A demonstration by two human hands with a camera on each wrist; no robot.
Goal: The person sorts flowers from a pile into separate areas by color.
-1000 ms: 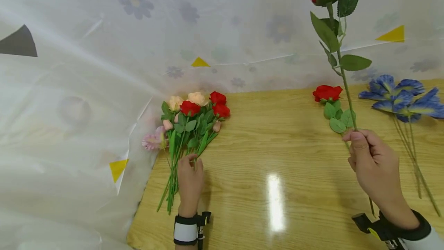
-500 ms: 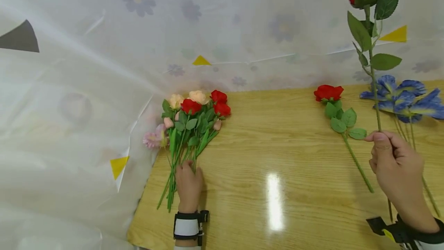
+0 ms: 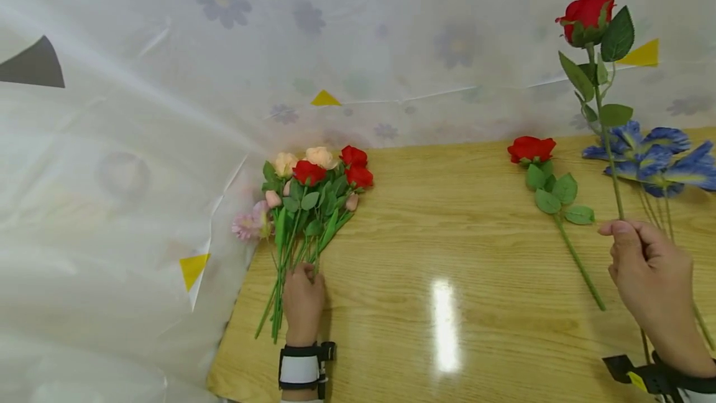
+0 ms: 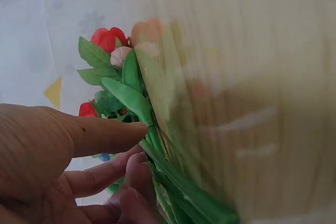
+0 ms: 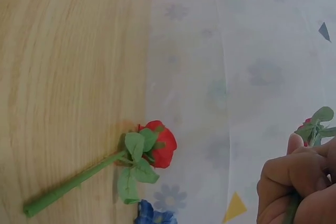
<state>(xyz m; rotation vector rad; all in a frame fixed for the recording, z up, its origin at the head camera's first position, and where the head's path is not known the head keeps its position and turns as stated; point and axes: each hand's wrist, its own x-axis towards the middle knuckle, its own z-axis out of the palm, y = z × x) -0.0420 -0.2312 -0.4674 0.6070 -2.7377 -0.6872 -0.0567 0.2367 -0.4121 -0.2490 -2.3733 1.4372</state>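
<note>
My right hand [image 3: 656, 269] pinches the stem of a long red rose [image 3: 588, 17] and holds it upright at the right, in front of the wall sheet. In the right wrist view, that hand [image 5: 299, 182] is curled round the stem. At the left lies a bunch of artificial flowers [image 3: 307, 198], with red and peach blooms, pink buds and green leaves. Low on its stems is my left hand [image 3: 304, 303]. The left wrist view has its thumb and bent fingers [image 4: 139, 174] on either side of the green stems [image 4: 181, 182].
A shorter red rose [image 3: 531, 150] lies on the wooden table [image 3: 447, 229], left of the raised one. Blue flowers [image 3: 654, 160] lie at the far right, partly behind the held stem. A pale pink flower [image 3: 252, 221] sits at the bunch's left, by the plastic sheet [image 3: 112, 216].
My right hand has moved right with the long rose, away from the short rose, and the bloom has come down lately. My left hand has slid slightly down the bunch's stems.
</note>
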